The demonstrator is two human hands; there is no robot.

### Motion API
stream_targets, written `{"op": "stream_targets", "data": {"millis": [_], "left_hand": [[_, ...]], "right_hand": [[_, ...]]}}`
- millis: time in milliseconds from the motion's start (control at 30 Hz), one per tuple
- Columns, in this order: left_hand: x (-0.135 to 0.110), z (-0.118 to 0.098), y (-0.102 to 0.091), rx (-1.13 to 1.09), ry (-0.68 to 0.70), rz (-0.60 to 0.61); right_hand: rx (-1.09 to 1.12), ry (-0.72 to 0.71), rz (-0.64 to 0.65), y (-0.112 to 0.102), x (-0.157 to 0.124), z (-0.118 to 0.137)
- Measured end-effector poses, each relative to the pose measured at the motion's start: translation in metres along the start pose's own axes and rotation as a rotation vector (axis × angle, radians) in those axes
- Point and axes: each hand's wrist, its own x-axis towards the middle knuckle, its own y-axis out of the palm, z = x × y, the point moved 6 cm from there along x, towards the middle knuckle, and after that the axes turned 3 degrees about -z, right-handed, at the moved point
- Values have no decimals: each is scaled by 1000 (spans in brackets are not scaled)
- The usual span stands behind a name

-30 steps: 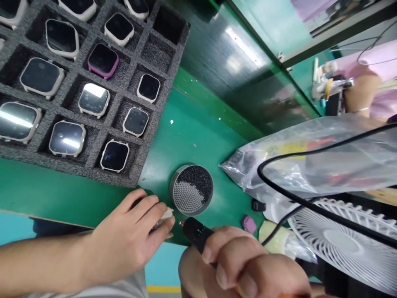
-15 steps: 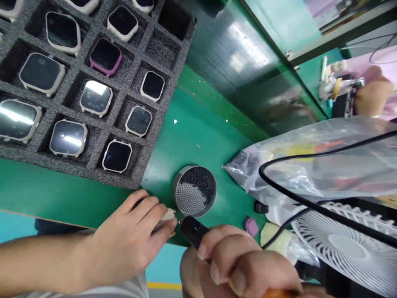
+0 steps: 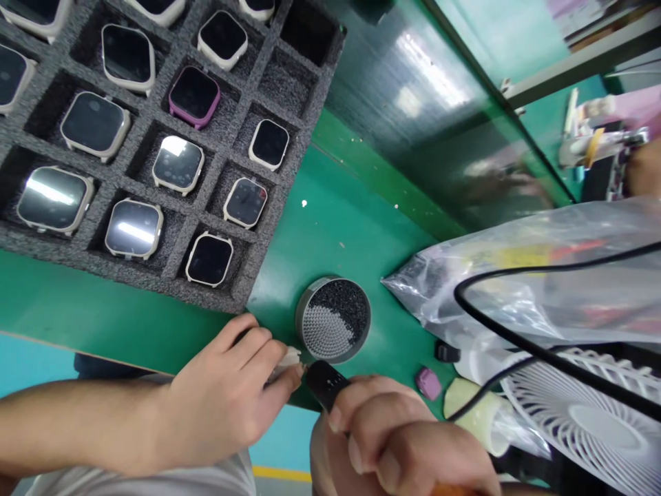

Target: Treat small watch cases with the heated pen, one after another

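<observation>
My left hand (image 3: 232, 386) is closed round a pale watch case (image 3: 290, 358), mostly hidden under the fingers at the table's front edge. An electric screwdriver (image 3: 324, 383) with a black nose and a bit of orange showing is gripped in my right hand (image 3: 407, 434). Its tip is right at the edge of the watch case by my left thumb; whether it touches cannot be made out. Just beyond both hands stands a round dish (image 3: 298, 320) with a dimpled grey base, partly covered by tiny black pieces.
A grey foam tray (image 3: 237, 293) holds several square smartwatches at the upper left. On the right lie a clear plastic bag (image 3: 516, 275), a black cable (image 3: 485, 327), a small purple piece (image 3: 428, 383) and a white fan (image 3: 589, 413). Another person's hand (image 3: 645, 169) shows beyond a divider.
The whole view has shifted, so the tray, dish and bag sit slightly further right. Both hands keep their hold, with the screwdriver still at the watch case.
</observation>
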Motion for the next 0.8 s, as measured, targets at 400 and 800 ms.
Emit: {"op": "stream_targets", "data": {"millis": [400, 800], "left_hand": [[-3, -3, -2, 21, 70, 42], [-4, -2, 2, 53, 17, 55]], "right_hand": [[102, -173, -479, -9, 13, 27], [145, -59, -559, 3, 15, 22]]}}
